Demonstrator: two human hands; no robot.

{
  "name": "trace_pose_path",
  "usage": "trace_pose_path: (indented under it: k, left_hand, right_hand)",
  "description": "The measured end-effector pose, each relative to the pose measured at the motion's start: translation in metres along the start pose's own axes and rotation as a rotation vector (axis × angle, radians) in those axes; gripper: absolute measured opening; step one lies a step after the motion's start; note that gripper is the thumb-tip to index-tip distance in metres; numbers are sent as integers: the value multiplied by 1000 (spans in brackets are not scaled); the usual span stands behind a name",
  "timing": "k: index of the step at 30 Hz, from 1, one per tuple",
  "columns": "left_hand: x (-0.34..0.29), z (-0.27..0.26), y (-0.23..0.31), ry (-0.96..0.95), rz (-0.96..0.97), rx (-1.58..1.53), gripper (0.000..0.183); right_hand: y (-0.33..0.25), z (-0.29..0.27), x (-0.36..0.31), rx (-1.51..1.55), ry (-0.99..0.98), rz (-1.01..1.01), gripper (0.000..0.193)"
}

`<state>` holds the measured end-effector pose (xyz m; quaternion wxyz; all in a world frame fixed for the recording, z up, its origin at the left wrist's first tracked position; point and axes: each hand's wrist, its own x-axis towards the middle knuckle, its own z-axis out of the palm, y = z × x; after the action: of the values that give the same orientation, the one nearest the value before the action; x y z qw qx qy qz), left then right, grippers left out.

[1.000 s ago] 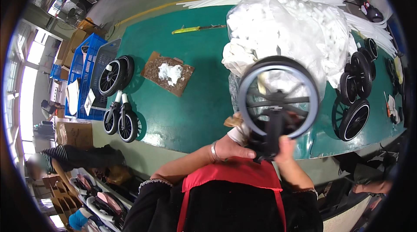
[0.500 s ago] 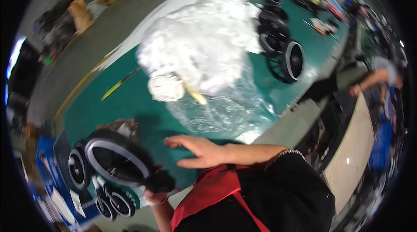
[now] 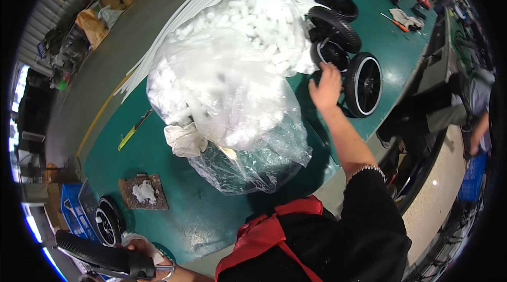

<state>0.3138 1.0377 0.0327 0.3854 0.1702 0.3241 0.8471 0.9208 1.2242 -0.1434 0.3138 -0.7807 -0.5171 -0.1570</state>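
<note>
The left hand (image 3: 143,248) has carried the wheel (image 3: 95,251) to the counter's (image 3: 203,226) near left corner, while the right hand (image 3: 326,88) has left it and reached toward black wheels (image 3: 336,29) nearer the right end.

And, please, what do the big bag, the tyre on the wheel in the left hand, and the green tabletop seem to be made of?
Big bag: clear, glossy plastic film, judging by its wrinkles and see-through lower part. Tyre: matte black, probably rubber, though foam is possible; its surface looks dull. Green tabletop: smooth, slightly shiny, perhaps vinyl or rubber sheet, by its soft reflections.
</note>
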Motion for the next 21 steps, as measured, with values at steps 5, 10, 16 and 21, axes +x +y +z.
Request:
trace_pose_path:
  k: [5,10,16,21]
  left_hand:
    - [13,2,21,-908,-535,-177,85]
    - [50,-38,35,-1363,-1250,-389,81]
    - [0,13,-6,-1352,-468,-475,116]
    - [-64,-31,44,-609,10,-45,114]
  right_hand:
    - [50,39,34,-249,-281,277,57]
    - [11,5,62,-146,-257,226,40]
    - [-72,-106,51,826,-142,257,51]
    - [-117,-196,-33,1349,-243,183,49]
